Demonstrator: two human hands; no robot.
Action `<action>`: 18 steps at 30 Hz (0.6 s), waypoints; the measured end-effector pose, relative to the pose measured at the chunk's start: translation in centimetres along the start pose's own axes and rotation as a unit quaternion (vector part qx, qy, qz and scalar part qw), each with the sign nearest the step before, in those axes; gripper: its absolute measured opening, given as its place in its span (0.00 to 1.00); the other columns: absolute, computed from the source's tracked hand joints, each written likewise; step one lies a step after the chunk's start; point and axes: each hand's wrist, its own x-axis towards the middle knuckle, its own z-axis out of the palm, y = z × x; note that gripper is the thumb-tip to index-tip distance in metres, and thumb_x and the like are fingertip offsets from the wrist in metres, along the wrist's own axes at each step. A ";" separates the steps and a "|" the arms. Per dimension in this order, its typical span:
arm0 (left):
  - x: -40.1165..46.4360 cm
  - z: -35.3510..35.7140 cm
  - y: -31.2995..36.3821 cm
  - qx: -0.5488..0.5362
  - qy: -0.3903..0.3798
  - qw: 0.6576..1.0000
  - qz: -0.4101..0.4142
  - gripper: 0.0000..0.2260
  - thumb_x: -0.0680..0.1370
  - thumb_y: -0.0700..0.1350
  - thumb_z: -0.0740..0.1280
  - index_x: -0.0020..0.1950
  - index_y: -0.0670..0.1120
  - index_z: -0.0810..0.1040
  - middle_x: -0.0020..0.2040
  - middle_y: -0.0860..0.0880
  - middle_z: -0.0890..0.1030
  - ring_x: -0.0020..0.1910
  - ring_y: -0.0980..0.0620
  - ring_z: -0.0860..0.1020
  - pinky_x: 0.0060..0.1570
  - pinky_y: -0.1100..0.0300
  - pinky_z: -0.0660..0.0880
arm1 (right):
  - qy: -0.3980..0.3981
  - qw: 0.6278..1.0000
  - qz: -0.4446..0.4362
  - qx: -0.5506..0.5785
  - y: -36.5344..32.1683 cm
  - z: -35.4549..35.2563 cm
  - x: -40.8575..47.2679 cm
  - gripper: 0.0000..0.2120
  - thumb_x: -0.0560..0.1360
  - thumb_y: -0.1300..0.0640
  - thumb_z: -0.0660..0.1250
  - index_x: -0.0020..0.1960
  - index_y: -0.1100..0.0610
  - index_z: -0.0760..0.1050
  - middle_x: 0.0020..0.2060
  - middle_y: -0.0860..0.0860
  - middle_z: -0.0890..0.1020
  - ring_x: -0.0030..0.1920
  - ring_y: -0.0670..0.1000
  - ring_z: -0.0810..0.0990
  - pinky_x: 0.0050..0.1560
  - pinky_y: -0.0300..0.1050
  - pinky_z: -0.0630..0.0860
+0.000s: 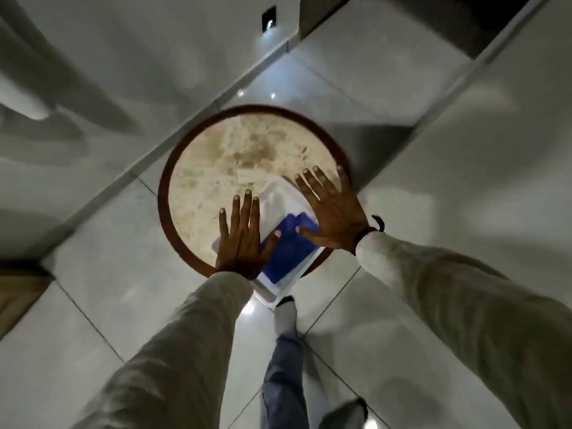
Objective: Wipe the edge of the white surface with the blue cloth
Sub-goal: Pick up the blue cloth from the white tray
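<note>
Nearest the camera, 2 pale sleeves reach forward and down, with a jeans leg and a grey sock [286, 314] standing on the glossy floor tiles [102, 292] between them. A dark cord bracelet [378, 223] sits at the right wrist.

The left hand [240, 239] lies flat, fingers spread and straight, gripping nothing; its palm rests over the near-left edge of the white surface [278, 196], probably to steady it. The right hand [331, 212] is also open and splayed, pressing down on the far-right side, its thumb touching the blue cloth [289, 252]. Neither hand has closed on the cloth, so I judge the wiping stroke has not begun; both hands seem to be bracing the piece first.

The blue cloth lies folded on the near half of the white surface, between the 2 hands. The white surface looks like a shallow rectangular tray or lid, set diagonally, and its near corner overhangs the rim of the table below.

Beyond it is a round table [216, 168] with a mottled beige top and a dark red-brown rim. Farther off run a pale wall and a small dark wall fitting [268, 17].

No brand, label or writing can be read anywhere; the view is soft with blur.
</note>
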 end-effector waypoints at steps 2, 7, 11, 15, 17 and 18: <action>1.1 3.4 -1.4 -0.055 -0.059 0.996 -0.030 0.40 0.84 0.62 0.55 0.88 0.42 0.46 0.89 0.43 0.44 0.88 0.41 0.45 0.86 0.40 0.44 | -0.080 0.996 -0.025 0.012 -1.3 4.1 2.1 0.48 0.73 0.32 0.58 0.84 0.57 0.48 0.82 0.58 0.60 0.82 0.60 0.60 0.79 0.66 0.56; 1.7 10.3 -2.6 -0.122 -0.158 0.975 -0.098 0.32 0.83 0.52 0.66 0.84 0.43 0.61 0.76 0.40 0.71 0.71 0.39 0.75 0.71 0.45 0.76 | -0.182 0.979 0.051 0.076 -3.5 12.1 3.4 0.46 0.76 0.44 0.64 0.83 0.63 0.46 0.78 0.64 0.64 0.75 0.64 0.69 0.72 0.57 0.71; 2.1 12.8 -2.3 -0.136 -0.136 0.974 -0.120 0.26 0.84 0.48 0.66 0.78 0.39 0.67 0.68 0.40 0.75 0.63 0.39 0.79 0.63 0.47 0.80 | -0.233 0.956 0.140 0.114 -4.0 14.4 4.5 0.43 0.78 0.49 0.64 0.82 0.66 0.46 0.78 0.68 0.61 0.76 0.68 0.66 0.73 0.60 0.70; 3.5 13.0 -2.0 -0.291 -0.137 0.922 -0.217 0.15 0.81 0.40 0.68 0.66 0.35 0.77 0.63 0.35 0.81 0.62 0.36 0.80 0.63 0.49 0.79 | -0.209 0.893 0.241 0.317 -3.5 15.0 5.5 0.29 0.74 0.59 0.72 0.71 0.67 0.68 0.65 0.64 0.78 0.65 0.63 0.78 0.65 0.54 0.77; 3.8 11.7 -1.6 -0.368 -0.143 0.876 -0.275 0.14 0.79 0.39 0.69 0.64 0.36 0.80 0.61 0.38 0.83 0.62 0.36 0.81 0.63 0.48 0.81 | -0.211 0.861 0.263 0.380 -3.0 14.2 5.3 0.13 0.75 0.61 0.71 0.56 0.66 0.77 0.51 0.62 0.84 0.54 0.61 0.82 0.53 0.47 0.76; 3.7 10.9 -1.3 -0.413 -0.139 0.850 -0.296 0.15 0.79 0.38 0.70 0.65 0.37 0.81 0.58 0.40 0.84 0.62 0.37 0.82 0.61 0.48 0.82 | -0.211 0.851 0.269 0.399 -2.8 13.8 5.1 0.07 0.75 0.61 0.70 0.49 0.65 0.78 0.44 0.60 0.83 0.49 0.59 0.81 0.49 0.46 0.75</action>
